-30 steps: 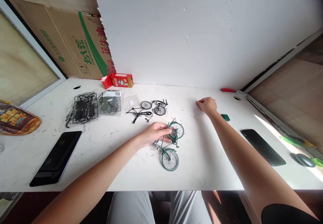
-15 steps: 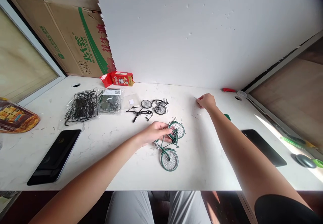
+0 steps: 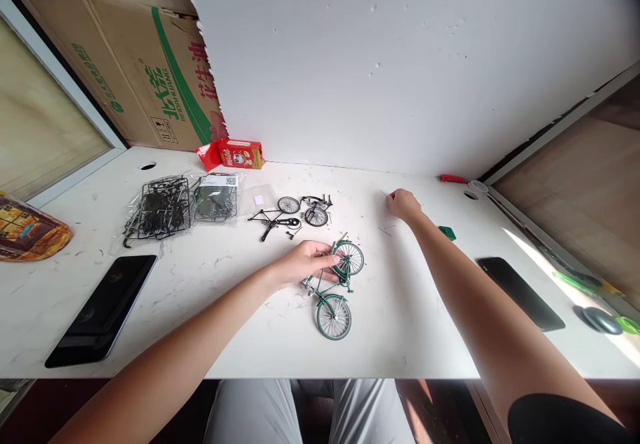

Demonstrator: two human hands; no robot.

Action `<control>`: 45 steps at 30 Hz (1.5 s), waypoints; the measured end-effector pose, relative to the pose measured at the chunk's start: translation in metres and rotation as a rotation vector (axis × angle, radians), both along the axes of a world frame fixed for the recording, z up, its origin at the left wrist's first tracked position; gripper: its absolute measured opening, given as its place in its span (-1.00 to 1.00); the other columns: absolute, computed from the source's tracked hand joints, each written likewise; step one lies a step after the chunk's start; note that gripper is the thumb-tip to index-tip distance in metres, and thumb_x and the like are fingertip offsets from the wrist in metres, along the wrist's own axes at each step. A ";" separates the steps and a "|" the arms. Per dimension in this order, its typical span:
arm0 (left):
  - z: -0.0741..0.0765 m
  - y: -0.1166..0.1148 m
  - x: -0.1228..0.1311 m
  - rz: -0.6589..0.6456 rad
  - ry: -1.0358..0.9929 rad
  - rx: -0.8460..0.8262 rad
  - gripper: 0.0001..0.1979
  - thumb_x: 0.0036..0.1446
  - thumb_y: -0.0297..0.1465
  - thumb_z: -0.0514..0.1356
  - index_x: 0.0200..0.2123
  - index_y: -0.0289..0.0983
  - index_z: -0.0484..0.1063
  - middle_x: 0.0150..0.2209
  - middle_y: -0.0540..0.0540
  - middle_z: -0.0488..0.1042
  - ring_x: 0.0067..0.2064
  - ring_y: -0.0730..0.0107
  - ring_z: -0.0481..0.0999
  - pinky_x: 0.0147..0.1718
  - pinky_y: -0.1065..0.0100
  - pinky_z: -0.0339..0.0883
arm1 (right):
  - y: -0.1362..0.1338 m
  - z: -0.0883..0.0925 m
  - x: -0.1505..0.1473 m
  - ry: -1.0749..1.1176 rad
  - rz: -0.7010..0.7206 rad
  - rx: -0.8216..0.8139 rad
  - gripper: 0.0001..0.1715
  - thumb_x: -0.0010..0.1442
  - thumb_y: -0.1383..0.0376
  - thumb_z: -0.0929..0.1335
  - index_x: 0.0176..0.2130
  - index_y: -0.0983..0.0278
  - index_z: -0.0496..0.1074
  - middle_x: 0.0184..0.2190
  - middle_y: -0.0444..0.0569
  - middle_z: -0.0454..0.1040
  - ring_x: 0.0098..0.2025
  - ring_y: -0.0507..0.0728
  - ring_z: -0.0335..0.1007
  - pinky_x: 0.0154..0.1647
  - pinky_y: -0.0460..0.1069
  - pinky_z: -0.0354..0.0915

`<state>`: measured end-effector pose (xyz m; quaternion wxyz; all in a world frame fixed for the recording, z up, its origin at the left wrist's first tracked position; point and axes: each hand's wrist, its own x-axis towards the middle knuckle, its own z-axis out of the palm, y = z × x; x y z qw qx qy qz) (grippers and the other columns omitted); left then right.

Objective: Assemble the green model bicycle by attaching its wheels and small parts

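My left hand [image 3: 311, 262] holds a green model bicycle [image 3: 334, 316] by its frame near the upper wheel, thumb on top and fingers beneath. Both spoked wheels are fitted, and the bicycle lies lengthwise toward me. Farther off to the right, my right hand [image 3: 404, 204] is closed in a pinch at the tabletop. From its fingertips a thin rod [image 3: 383, 193] sticks out; the rest of it is hidden. Just below that hand lies another thin rod [image 3: 385, 231].
Black bicycle parts [image 3: 275, 220] and a black wheel assembly [image 3: 317, 216] lie beyond my left hand. Bagged part frames [image 3: 163, 207], a red box [image 3: 242, 155] and a phone [image 3: 103, 311] are leftward. On the right are a green piece [image 3: 447, 233] and a dark flat device [image 3: 523, 294].
The whole view has shifted slightly. My right hand stays near the thin rods with fingers pinched, and my left hand keeps its hold on the green model bicycle.
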<state>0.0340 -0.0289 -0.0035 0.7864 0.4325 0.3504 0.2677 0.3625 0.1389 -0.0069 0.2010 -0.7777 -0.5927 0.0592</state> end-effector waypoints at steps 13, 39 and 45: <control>-0.009 0.003 0.003 0.145 -0.068 -0.023 -0.64 0.09 -0.28 0.52 -0.13 -0.41 0.64 -0.09 -0.26 0.64 -0.12 0.22 0.68 0.02 0.12 0.60 | -0.089 -0.004 -0.067 0.744 0.255 0.341 -0.60 0.14 0.03 0.54 -0.23 0.31 0.62 -0.32 0.08 0.65 -0.32 0.19 0.61 -0.40 0.04 0.51; -0.019 0.021 -0.006 0.339 -0.178 0.053 -0.70 0.12 -0.32 0.48 -0.15 -0.40 0.65 -0.05 -0.25 0.63 -0.05 0.20 0.62 0.14 -0.01 0.49 | -0.150 0.006 -0.125 0.767 0.635 0.319 -0.92 0.19 0.13 0.57 -0.28 0.06 0.72 -0.26 -0.02 0.69 -0.21 0.22 0.62 -0.29 0.13 0.51; -0.018 0.020 -0.005 0.395 -0.222 0.060 -0.69 0.09 -0.31 0.50 -0.15 -0.38 0.64 -0.02 -0.22 0.63 -0.08 0.29 0.62 0.19 0.02 0.44 | -0.151 0.009 -0.128 0.971 0.524 0.252 -0.85 0.06 0.16 0.64 -0.33 0.08 0.70 -0.27 -0.02 0.69 -0.20 0.22 0.62 -0.23 0.12 0.52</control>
